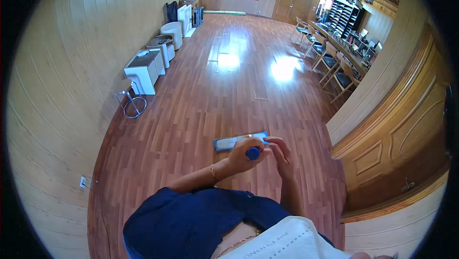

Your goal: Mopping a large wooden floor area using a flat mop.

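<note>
My left hand [243, 156] is wrapped round the top of a flat mop's handle, whose blue end cap [253, 153] points up at me. Below the hands, the mop's flat head [224, 144], white with blue edges, lies on the wood floor. Beside the handle is my right hand [280, 155], fingers loosely bent and apart, their tips close to the left hand. Whether those tips touch the handle is hidden. From this steep angle the shaft is mostly covered by my left hand.
Along the left wall stand a round stool [125, 87], a white cabinet [143, 70] and tub chairs [172, 32]. On the right are a wooden door [406, 134], several chairs [343, 78] and a long desk [342, 44]. A rolled mat [224, 13] lies by the far wall.
</note>
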Demonstrator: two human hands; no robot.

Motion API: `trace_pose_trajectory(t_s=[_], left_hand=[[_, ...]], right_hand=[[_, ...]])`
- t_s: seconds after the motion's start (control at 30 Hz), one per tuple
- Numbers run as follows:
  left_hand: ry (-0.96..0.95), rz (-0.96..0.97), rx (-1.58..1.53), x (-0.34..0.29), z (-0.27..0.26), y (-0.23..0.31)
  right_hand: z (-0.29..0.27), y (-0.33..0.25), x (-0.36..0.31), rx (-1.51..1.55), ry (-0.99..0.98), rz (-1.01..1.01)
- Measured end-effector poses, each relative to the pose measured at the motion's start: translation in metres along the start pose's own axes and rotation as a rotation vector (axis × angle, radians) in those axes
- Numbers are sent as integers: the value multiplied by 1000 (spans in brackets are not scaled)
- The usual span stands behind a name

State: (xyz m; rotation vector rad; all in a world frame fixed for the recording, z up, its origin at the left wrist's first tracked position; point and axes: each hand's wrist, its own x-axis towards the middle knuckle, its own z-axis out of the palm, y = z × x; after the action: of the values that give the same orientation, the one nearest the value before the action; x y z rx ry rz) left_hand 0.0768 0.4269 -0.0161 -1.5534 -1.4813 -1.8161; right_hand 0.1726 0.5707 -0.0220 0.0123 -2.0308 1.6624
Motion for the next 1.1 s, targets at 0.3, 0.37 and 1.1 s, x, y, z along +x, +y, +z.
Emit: trace_pose_trajectory(t_s=[0.3,0.37,1.1], left_hand=[[-131,-318,-442,-21,65,-14],[-165,-303,-359,-29,74,-6],[-1240,-301,-281,-107,158,-50]], right_hand=[[22,-16,-31,-445,247,-338],[16,-17,-41,-453,287,-357],[-99,-134,-172,19,-66,-538]])
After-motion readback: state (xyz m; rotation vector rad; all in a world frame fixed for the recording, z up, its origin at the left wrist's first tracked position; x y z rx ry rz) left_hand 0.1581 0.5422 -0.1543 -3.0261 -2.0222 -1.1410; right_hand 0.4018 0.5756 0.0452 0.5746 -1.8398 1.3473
